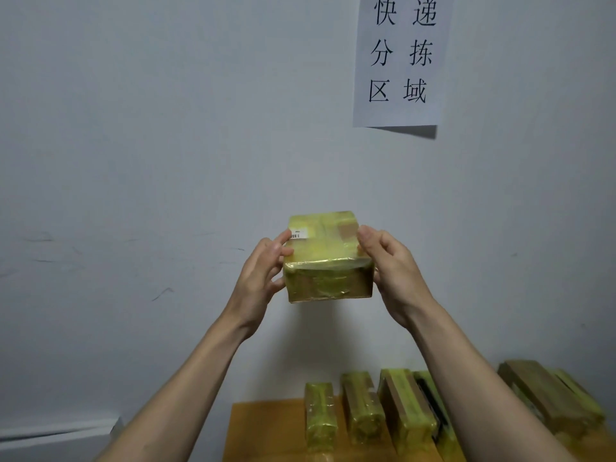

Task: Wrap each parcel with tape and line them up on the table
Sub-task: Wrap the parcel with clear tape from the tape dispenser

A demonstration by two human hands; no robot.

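Both forearms reach up from the bottom of the view, and between them I hold a parcel in the air in front of the wall, well above the table. My left hand grips its left side, the thumb lying by a small white barcode label on the top face. My right hand grips the right side, thumb pressed on the top edge, fingers hidden behind. The parcel is a brown box wrapped in shiny yellowish tape, its top face tilted toward me.

Down on the wooden table, four taped parcels stand side by side along the far edge: a small one at the left, then a second, a third, and a fourth partly behind my right forearm. Toward the far right corner lies another brown parcel. A paper sign with printed characters hangs on the wall above.
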